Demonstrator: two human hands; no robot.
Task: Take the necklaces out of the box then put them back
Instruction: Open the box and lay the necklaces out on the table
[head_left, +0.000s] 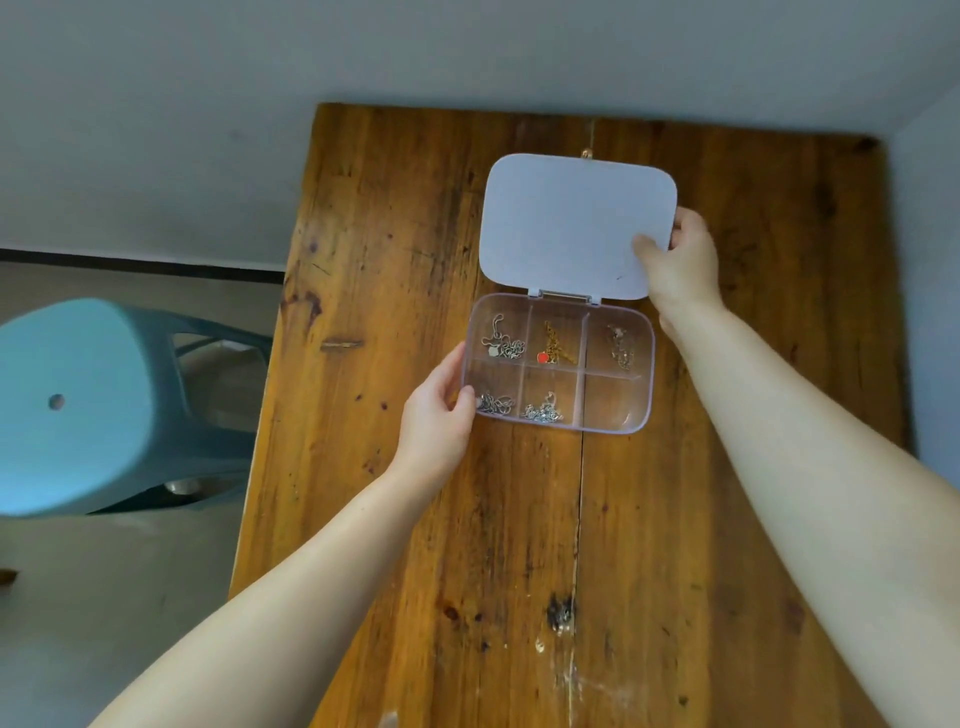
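Note:
A clear plastic box (645, 364) with several compartments lies open on the wooden table (415, 260). Its pale lid (566, 223) is swung back on the far hinge. My left hand (441, 410) grips the box's near-left corner. My right hand (680, 260) pinches the lid's right edge. Small necklaces lie in the compartments: a silver one (501, 343) at far left, a gold one with a red charm (553, 351) in the far middle, a pale one (621, 345) at far right, and two silver ones (543, 410) in the near row. The near-right compartment holds nothing.
A light blue plastic chair (78, 405) stands on the floor left of the table. A grey wall runs behind the table's far edge. A small metal object (588, 151) pokes out just beyond the lid.

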